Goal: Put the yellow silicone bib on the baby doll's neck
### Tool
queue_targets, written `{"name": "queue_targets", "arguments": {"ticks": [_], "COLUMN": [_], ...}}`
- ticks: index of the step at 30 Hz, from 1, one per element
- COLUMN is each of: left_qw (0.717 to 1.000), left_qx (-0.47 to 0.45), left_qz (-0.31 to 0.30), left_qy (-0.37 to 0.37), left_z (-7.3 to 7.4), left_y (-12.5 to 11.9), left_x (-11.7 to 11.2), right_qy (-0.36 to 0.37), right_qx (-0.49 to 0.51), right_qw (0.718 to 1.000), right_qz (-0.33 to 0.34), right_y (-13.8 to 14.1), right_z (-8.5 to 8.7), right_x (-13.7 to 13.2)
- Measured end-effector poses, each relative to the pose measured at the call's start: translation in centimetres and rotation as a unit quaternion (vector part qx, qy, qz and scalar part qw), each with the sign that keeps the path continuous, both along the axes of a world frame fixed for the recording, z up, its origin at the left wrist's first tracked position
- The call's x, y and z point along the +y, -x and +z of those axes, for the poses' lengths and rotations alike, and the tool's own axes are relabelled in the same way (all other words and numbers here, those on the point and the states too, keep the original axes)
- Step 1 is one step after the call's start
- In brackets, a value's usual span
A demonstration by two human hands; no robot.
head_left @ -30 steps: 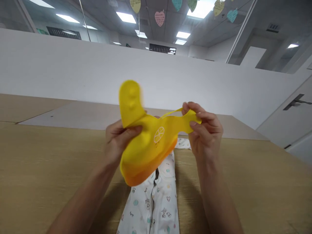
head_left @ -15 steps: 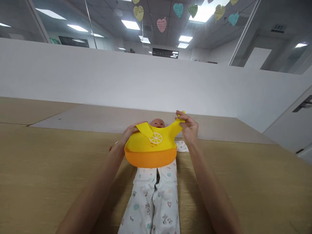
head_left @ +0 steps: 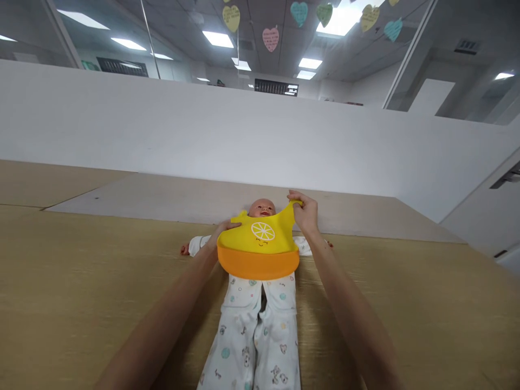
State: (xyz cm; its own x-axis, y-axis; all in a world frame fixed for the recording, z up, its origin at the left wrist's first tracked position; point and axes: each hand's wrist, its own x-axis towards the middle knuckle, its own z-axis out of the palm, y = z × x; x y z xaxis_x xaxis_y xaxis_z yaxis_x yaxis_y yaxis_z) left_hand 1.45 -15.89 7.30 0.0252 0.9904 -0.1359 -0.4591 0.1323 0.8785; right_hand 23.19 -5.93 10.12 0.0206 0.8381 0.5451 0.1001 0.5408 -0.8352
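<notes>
A yellow bib (head_left: 238, 238) with a lemon-slice print and an orange catch pocket lies over the chest of a baby doll (head_left: 260, 207). The doll is on its back, arms out to the sides, in a white printed outfit (head_left: 244, 346). At the bib's left edge, my left hand (head_left: 224, 230) grips it near the neck strap, fingers partly hidden behind it. My right hand (head_left: 305, 211) pinches the right neck strap and holds it raised beside the doll's head. Both neck straps are apart.
The doll rests on a wood-toned surface (head_left: 406, 303) with a greyish strip (head_left: 345, 214) behind it, running to a white wall (head_left: 244, 135). Glass panes with heart-shaped paper notes (head_left: 270, 39) rise above. A door handle (head_left: 506, 176) shows at right.
The bib has come down closer to the doll's chest and slightly right. Its left strap, folded forward before, now points back beside the doll's head. My right hand has moved left and down.
</notes>
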Motion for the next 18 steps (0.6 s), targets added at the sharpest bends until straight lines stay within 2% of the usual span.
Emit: {"name": "queue_targets", "arguments": {"ticks": [3, 6, 8, 14, 18], "left_qw": [0.999, 0.995, 0.992, 0.994, 0.996], "left_qx": [-0.013, 0.004, 0.021, 0.059, 0.066], "left_qz": [0.005, 0.036, 0.028, -0.021, -0.017], "left_qy": [0.044, 0.097, 0.118, 0.085, 0.053], "left_z": [0.4, 0.2, -0.3, -1.7, -2.2], "left_y": [0.1, 0.5, 1.0, 2.3, 2.1], "left_x": [0.2, 0.9, 1.6, 4.0, 5.1], "right_qy": [-0.003, 0.075, 0.116, 0.158, 0.195], "right_qx": [-0.055, -0.123, -0.138, -0.117, -0.08], "right_qw": [0.998, 0.989, 0.983, 0.98, 0.977], "right_qz": [-0.025, -0.041, -0.036, -0.02, -0.042], "right_y": [0.1, 0.7, 1.2, 1.6, 1.2], "right_z": [-0.1, -1.0, -1.9, -4.2, -5.8], "right_x": [0.0, 0.8, 1.5, 3.7, 5.0]}}
